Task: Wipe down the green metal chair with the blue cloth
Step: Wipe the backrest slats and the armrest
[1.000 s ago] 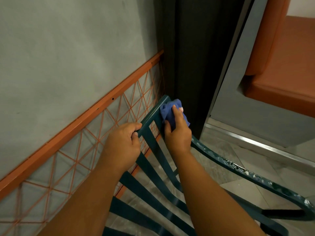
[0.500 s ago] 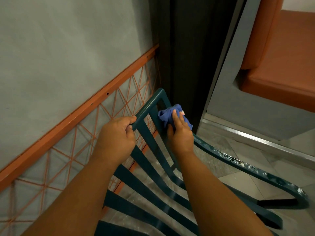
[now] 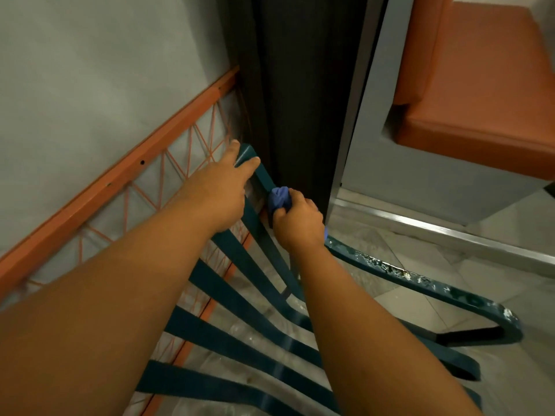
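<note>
Reaching forward from the near edge, both forearms are seen extended over the chair (image 3: 240,298), a dark green metal frame with flat slats. The left hand (image 3: 220,190) is laid on the far top corner of the chair back, palm down, with its fingers nearly straight: one finger is placed on the far side of the corner and another on its near face, so that the rail is touched rather than clasped. The right hand (image 3: 297,220) is held just to the right and slightly nearer, its fingers curled tightly round a bunched blue cloth (image 3: 280,199). The cloth is pressed against the right upright of the chair back, just below the top corner and just beside the left hand.

The chair is shown from above and behind its back. Its slats are run from near left to far right, roughly parallel to each other. Its right armrest (image 3: 420,280) is stretched from the upright toward the near right, where it is bent back in a loop; chipped, pale patches are visible along it. An orange lattice railing (image 3: 126,172) against a grey wall (image 3: 99,61) is seen at left, a dark pillar (image 3: 300,85) beyond the chair, and an orange cushioned seat (image 3: 480,85) at far right.
</note>
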Demonstrator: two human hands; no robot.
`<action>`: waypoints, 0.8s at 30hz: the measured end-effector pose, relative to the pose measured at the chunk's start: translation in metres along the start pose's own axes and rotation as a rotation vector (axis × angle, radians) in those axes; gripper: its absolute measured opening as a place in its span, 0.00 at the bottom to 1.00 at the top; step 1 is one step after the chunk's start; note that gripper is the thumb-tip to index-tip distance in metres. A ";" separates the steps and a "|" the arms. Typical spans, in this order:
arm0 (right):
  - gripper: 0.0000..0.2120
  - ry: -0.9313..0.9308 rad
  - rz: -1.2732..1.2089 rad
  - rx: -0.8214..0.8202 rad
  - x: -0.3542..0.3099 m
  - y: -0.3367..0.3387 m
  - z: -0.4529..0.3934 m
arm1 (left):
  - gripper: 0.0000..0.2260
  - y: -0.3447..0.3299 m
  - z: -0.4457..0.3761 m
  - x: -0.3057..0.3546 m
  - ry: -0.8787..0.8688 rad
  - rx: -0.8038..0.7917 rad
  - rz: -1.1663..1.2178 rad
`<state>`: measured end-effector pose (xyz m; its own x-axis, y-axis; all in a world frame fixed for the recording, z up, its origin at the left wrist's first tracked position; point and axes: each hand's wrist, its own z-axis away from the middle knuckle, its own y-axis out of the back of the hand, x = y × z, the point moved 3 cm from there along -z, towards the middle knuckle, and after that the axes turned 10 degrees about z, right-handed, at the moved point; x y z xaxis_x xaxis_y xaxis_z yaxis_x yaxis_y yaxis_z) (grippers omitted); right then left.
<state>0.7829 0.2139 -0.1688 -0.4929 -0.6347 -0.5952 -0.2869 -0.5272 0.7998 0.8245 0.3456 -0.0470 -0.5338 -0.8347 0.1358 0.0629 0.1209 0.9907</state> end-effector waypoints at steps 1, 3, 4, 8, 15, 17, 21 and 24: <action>0.23 0.017 -0.093 -0.034 -0.005 0.001 -0.004 | 0.30 -0.001 -0.002 -0.002 -0.009 0.027 0.008; 0.24 0.183 -0.245 0.016 -0.014 0.002 -0.002 | 0.30 -0.002 -0.002 -0.002 -0.002 0.055 0.013; 0.25 0.293 -0.249 0.069 -0.014 0.001 0.004 | 0.31 -0.002 -0.002 -0.001 0.006 0.061 0.018; 0.28 0.361 0.107 0.236 0.016 -0.021 0.035 | 0.30 0.002 0.001 0.002 0.026 0.058 0.035; 0.26 -0.075 -0.091 -0.216 0.006 0.020 -0.023 | 0.28 0.000 0.002 0.005 -0.007 0.060 -0.022; 0.23 -0.048 -0.301 -0.354 -0.014 0.025 -0.032 | 0.28 -0.001 0.002 0.007 0.001 0.066 -0.034; 0.21 -0.018 -0.375 -0.409 -0.018 0.018 -0.031 | 0.27 0.000 0.002 0.005 -0.002 0.079 -0.007; 0.22 0.001 -0.001 -0.415 -0.018 0.025 -0.042 | 0.26 0.000 0.002 0.004 0.002 0.068 -0.001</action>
<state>0.8193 0.1882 -0.1418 -0.4919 -0.6345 -0.5962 0.0678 -0.7106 0.7003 0.8201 0.3432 -0.0467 -0.5322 -0.8358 0.1351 0.0048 0.1566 0.9876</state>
